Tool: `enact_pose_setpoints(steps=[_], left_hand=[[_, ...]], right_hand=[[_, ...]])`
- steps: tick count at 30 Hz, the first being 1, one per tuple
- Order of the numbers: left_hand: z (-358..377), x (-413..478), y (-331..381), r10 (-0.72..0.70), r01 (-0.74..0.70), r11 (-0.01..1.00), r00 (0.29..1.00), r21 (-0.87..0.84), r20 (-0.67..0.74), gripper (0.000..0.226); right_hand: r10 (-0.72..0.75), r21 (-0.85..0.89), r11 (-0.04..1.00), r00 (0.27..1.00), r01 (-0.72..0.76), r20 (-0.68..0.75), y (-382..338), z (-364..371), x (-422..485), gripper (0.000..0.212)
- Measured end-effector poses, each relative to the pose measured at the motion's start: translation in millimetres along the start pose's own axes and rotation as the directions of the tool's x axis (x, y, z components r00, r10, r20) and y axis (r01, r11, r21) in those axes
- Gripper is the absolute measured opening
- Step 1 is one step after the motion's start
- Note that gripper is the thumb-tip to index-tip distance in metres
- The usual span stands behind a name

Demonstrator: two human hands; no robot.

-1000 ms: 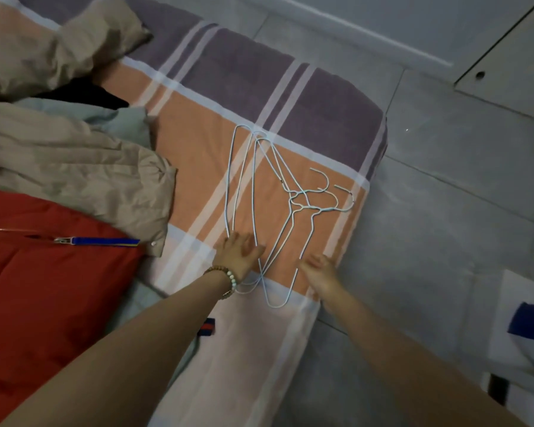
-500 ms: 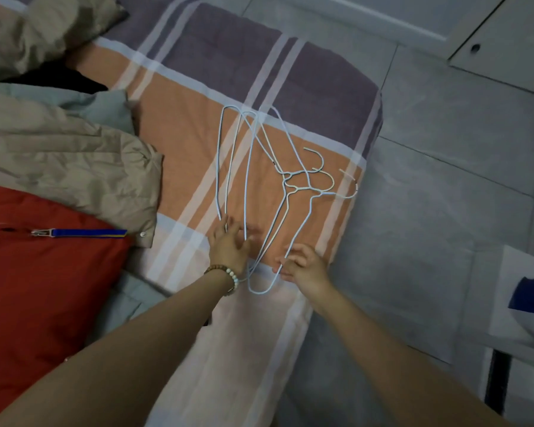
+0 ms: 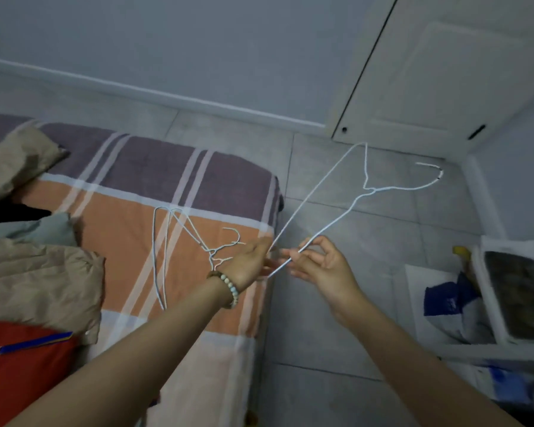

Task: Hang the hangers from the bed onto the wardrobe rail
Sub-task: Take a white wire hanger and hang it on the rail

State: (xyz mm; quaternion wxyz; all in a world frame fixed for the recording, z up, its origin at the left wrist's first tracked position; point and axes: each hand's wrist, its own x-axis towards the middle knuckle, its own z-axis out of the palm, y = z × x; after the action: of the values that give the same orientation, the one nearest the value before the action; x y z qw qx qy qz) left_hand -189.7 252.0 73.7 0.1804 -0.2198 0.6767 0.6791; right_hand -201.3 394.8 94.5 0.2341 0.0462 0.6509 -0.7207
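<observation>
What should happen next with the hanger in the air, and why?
Probably carry the lifted hanger toward the white door, hook leading. The right hand pinches its corner, the left hand is at the same corner, and it hangs off the bed, over the floor. No rail shows; more hangers lie on the bed.

hanger aloft [image 3: 369,189]: 1 | hangers on bed [image 3: 210,250]: 2 visible | left grip [image 3: 248,263], right grip [image 3: 321,268]: 2 | bracelet [image 3: 230,286]: 1

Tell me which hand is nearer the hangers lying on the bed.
Left. The left hand is beside the hangers at the bed edge; the right hand is over the floor, pinching the lifted hanger.
</observation>
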Motion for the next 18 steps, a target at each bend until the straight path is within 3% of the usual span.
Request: enact_pose_setpoints(steps=[3, 8, 13, 18], left_hand=[[39.6, -16.9, 56.3, 0.023, -0.032, 0.998, 0.989, 0.061, 0.143, 0.040], [114.9, -65.5, 138.4, 0.040, -0.164, 0.958, 0.889, 0.236, 0.456, 0.052], [205.5, -129.2, 215.5, 0.206, -0.475, 0.843, 0.717, 0.251, 0.666, 0.038], [306.0, -201.5, 281.3, 0.197, -0.580, 0.793, 0.534, 0.186, 0.822, 0.032]], right_hand=[[-0.124, -0.028, 0.992, 0.990, 0.123, -0.061, -56.1, -34.6, -26.8, 0.023], [-0.300, -0.082, 0.954, 0.919, 0.289, -0.254, -132.8, -98.6, -92.4, 0.022], [-0.436, -0.144, 0.895, 0.766, 0.421, -0.472, -212.9, -175.5, -186.2, 0.021], [-0.513, -0.195, 0.840, 0.627, 0.506, -0.586, -272.1, -245.0, -292.2, 0.017]])
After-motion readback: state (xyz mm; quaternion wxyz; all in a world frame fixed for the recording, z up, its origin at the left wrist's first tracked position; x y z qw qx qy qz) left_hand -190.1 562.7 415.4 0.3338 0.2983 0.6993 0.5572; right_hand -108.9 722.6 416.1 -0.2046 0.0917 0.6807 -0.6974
